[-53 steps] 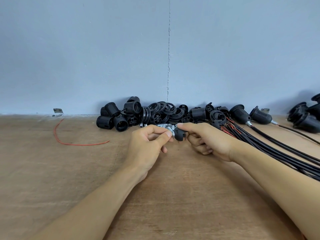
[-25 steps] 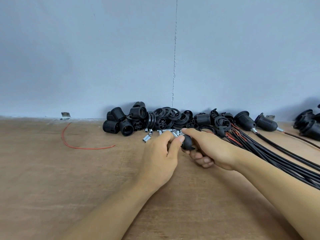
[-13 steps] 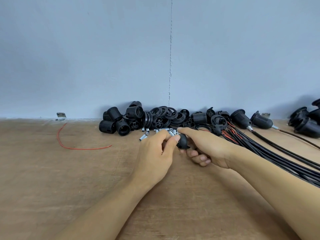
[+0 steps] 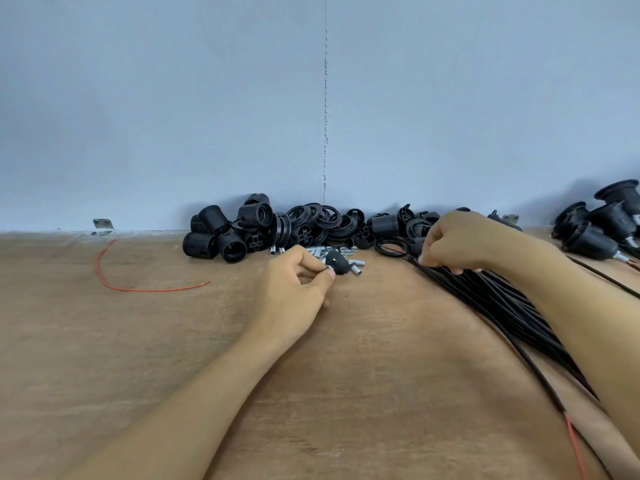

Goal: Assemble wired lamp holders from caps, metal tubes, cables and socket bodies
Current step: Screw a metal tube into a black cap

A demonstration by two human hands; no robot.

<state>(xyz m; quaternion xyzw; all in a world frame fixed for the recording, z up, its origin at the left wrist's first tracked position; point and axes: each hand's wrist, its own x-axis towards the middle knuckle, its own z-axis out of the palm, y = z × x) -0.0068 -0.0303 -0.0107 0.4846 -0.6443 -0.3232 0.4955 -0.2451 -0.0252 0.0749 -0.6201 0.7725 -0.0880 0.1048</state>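
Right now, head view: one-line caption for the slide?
Left hand pinches a black cap beside loose metal tubes; right hand has its fingers down on the black cable bundle.

Black domed cap (image 4: 337, 266) held beside silver tubes (image 4: 356, 270); black cables (image 4: 491, 299) bundled right.

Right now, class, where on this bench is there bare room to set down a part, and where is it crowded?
Free: the bare wood between the left forearm and the cable bundle, and the wide patch this side of the red wire. Crowded: the black parts and metal tubes along the wall.
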